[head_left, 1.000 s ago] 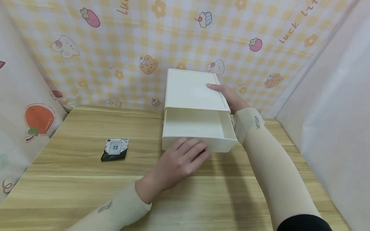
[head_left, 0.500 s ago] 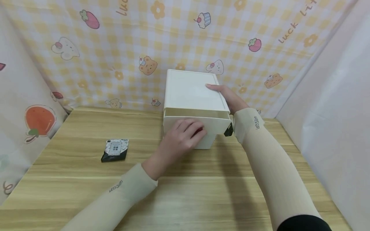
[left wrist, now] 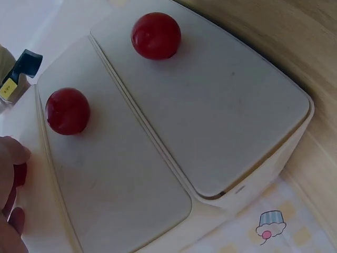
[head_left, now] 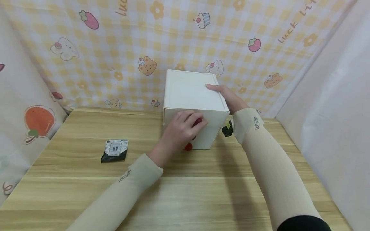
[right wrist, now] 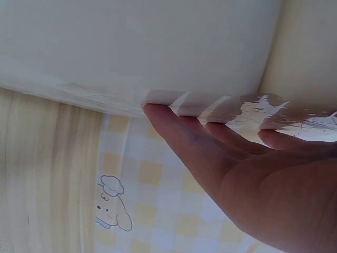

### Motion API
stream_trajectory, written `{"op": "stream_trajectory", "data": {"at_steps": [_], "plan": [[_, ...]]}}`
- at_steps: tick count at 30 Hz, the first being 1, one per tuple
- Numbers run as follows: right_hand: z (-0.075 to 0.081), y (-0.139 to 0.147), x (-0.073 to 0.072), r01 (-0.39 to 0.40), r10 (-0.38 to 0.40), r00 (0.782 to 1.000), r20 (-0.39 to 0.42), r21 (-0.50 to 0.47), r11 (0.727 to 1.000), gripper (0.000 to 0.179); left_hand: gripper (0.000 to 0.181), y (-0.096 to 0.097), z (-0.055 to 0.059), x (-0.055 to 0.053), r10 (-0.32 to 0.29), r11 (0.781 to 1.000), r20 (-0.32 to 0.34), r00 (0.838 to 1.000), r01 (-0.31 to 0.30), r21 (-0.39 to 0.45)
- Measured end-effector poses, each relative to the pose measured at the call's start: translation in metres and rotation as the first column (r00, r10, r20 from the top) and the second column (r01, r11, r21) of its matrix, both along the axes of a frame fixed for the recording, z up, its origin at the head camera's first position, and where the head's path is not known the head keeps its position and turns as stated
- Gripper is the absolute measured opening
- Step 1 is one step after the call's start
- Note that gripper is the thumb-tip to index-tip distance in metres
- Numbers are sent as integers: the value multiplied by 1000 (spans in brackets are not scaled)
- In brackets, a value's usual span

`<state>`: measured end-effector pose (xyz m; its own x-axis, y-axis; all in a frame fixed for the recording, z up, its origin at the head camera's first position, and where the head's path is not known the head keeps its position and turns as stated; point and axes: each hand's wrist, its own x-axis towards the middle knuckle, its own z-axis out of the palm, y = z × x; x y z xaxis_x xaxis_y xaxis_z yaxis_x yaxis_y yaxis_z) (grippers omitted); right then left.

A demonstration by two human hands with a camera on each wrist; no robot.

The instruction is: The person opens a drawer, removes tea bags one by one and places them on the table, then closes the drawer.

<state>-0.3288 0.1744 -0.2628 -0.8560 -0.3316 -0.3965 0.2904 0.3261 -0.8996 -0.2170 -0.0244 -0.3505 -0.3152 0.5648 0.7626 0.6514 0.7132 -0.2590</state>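
Observation:
A white drawer cabinet (head_left: 192,89) with round red knobs stands against the patterned cloth. Its top drawer (head_left: 215,118) sits level with the cabinet's front. My left hand (head_left: 180,130) pinches that drawer's red knob (head_left: 198,122), its fingers partly covering it. Two lower red knobs, the middle knob (left wrist: 68,111) and the bottom knob (left wrist: 156,36), show in the left wrist view. My right hand (head_left: 228,96) braces the cabinet's right side, thumb on the top edge. In the right wrist view, the straight fingers (right wrist: 184,137) press their tips against the side wall.
A small black-and-white packet (head_left: 115,150) lies on the wooden table (head_left: 185,199), left of the cabinet. A black piece (head_left: 227,129) sits beside my right sleeve. A yellow-checked cloth (head_left: 115,48) hangs behind, with white sheets at both sides.
My left hand has moved away from me, and the top drawer has slid from well out to shut. The bottom red knob has come into view. The right hand has stayed put.

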Motion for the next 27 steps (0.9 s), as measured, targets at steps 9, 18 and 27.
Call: {"op": "stream_trajectory", "data": {"at_steps": [9,18,27], "plan": [[-2,-2,-1,-7,7,1000,-11,-12,1000,56,23,-4,-3,8,-32,999,-68,997,33,11],[2,-2,3,-2,3,1000,-9,64,998,66,10,-12,-23,29,1,1000,-103,995,-3,-19],[4,-3,3,15,-15,1000,-5,74,997,67,18,-13,-38,17,72,992,66,995,-64,-112]]}}
